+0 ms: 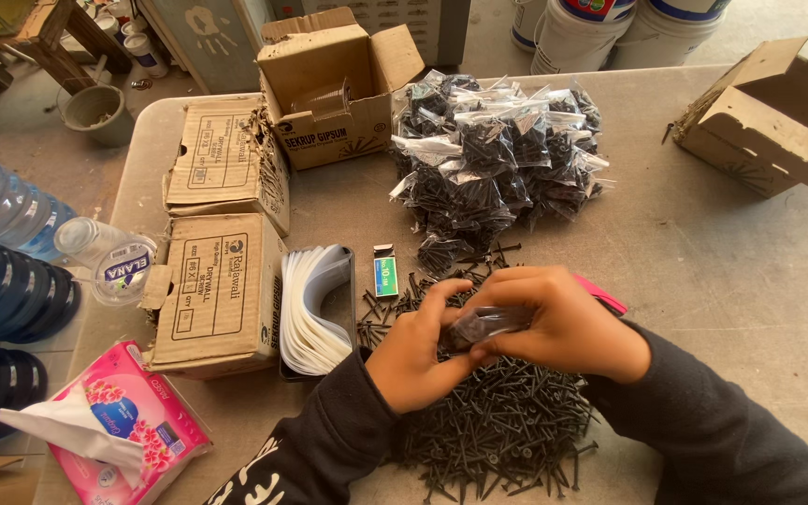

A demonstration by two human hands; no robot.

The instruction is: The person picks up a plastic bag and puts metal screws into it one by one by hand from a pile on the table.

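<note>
Together, the left hand (415, 348) and right hand (558, 323) pinched a small clear bag (485, 324) just above the loose screw pile (502, 425).

Your left hand (415, 351) bare, no glove, no ring visible. Your right hand (558, 323) bare too. Both arms in long black sleeves (713, 421), soft knit cloth, cuffs at wrists. Left sleeve (329, 435) has white printed markings near lower edge; shape not clear.
</note>
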